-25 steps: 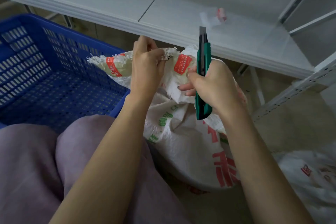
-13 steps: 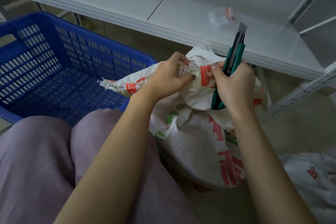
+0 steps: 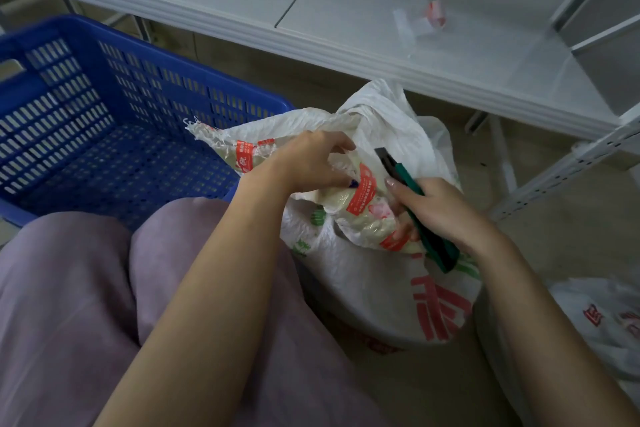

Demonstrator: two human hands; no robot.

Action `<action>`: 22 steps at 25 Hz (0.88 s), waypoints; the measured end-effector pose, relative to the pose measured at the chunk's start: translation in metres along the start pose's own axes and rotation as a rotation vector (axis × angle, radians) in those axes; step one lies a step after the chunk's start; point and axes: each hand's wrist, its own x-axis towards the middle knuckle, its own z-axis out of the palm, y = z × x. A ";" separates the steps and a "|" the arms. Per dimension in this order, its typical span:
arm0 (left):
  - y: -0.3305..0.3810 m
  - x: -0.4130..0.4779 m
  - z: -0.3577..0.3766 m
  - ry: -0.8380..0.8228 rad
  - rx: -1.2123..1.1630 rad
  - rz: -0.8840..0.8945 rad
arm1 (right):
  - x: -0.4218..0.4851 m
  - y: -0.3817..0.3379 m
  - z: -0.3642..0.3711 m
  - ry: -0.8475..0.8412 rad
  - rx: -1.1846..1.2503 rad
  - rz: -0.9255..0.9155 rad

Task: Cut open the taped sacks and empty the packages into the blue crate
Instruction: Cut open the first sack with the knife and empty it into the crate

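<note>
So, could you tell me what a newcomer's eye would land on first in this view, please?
The bright blue crate at the left stands out first, then the white sack with red print beside it in the centre. The left hand holds the sack's taped mouth, and the right hand holds a green utility knife close to the tape.
</note>
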 end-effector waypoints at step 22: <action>0.001 0.001 0.004 0.073 0.091 0.076 | 0.007 -0.021 0.000 0.017 -0.762 -0.369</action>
